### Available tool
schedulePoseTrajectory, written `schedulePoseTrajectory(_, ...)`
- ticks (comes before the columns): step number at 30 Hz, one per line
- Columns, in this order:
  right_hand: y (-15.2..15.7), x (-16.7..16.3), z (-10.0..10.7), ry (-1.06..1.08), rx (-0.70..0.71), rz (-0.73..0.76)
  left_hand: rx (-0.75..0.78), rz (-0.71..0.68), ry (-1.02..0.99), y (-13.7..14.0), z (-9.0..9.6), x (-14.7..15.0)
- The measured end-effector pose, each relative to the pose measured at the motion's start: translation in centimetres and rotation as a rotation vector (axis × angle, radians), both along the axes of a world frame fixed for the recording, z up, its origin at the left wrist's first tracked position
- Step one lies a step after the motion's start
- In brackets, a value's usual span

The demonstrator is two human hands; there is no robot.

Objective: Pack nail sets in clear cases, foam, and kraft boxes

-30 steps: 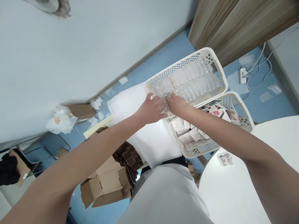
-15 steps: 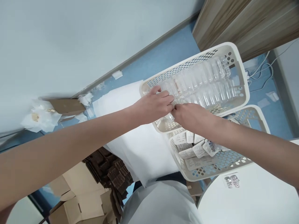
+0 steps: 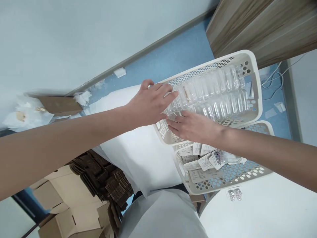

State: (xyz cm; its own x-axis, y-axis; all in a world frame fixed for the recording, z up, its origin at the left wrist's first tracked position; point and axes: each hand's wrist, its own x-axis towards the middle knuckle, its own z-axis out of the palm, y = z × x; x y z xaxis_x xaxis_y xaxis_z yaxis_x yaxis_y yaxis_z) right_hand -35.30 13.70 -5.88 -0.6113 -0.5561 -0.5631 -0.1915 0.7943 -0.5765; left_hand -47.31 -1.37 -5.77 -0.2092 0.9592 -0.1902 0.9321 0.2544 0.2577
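Perforated white basket (image 3: pixel 258 86): two rows of clear plastic packs (image 3: pixel 205 87) stand inside, mostly arranged, I judge; its hand-side end looks unsettled. Left hand (image 3: pixel 153 102) there, fingers spread; whether right hand (image 3: pixel 194 127) grips one, I cannot tell.

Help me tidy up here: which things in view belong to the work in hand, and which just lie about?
In use, it seems:
clear plastic containers, at the right hand
white basket holding them

Lying about, apparently:
loose white scrap
crumpled white material
open cardboard box
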Motion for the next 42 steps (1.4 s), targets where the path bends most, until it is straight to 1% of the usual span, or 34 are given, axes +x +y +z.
schedulePoseTrajectory(2, -0.8, -0.5, -0.7, 0.013, 0.029, 0.078, 0.008, -0.007, -0.016, -0.1, 0.1, -0.2)
schedulePoseTrajectory(3, -1.1, -0.6, -1.0, 0.058, 0.047, 0.130, 0.017, -0.005, -0.019, -0.2, 0.1, -0.3)
schedulePoseTrajectory(6, -1.4, -0.7, -1.6, 0.313, 0.098, 0.290, 0.062, 0.002, -0.007, -0.8, 0.2, -0.2)
schedulePoseTrajectory(9, -1.1, -0.5, -1.8, 0.539, 0.134, 0.387, 0.096, -0.025, 0.013, -1.3, 0.0, 0.2)
schedulePoseTrajectory(11, -0.7, -0.5, -1.7, 0.603, 0.133, 0.404, 0.122, -0.062, 0.012, -1.4, -0.2, 0.5)
schedulePoseTrajectory(14, 0.1, -0.6, -1.0, 0.632, 0.101, 0.386, 0.144, -0.128, -0.019, -1.4, -0.1, 0.8)
schedulePoseTrajectory(19, 1.5, -0.8, 0.7, 0.571, 0.075, 0.348, 0.129, -0.172, -0.141, -1.0, 0.4, 1.3)
schedulePoseTrajectory(23, 2.3, -0.8, 1.7, 0.475, 0.050, 0.256, 0.153, -0.160, -0.240, -0.5, 0.4, 1.6)
schedulePoseTrajectory(27, 3.0, -0.6, 2.2, 0.389, 0.019, 0.138, 0.128, -0.131, -0.209, -0.5, 0.2, 2.0)
schedulePoseTrajectory(32, 3.5, -0.2, 2.2, 0.316, -0.028, -0.090, 0.098, -0.110, -0.185, -1.1, 0.3, 2.3)
schedulePoseTrajectory(36, 3.3, 0.6, 2.5, 0.309, -0.102, -0.256, 0.118, -0.041, -0.221, -1.4, 0.4, 2.6)
schedulePoseTrajectory(39, 2.7, 1.8, 3.4, 0.317, -0.166, -0.367, 0.153, 0.002, -0.258, -1.5, 1.2, 3.2)
schedulePoseTrajectory(42, 1.6, 3.7, 5.4, 0.329, -0.221, -0.493, 0.187, 0.038, -0.310, -1.6, 3.1, 4.3)
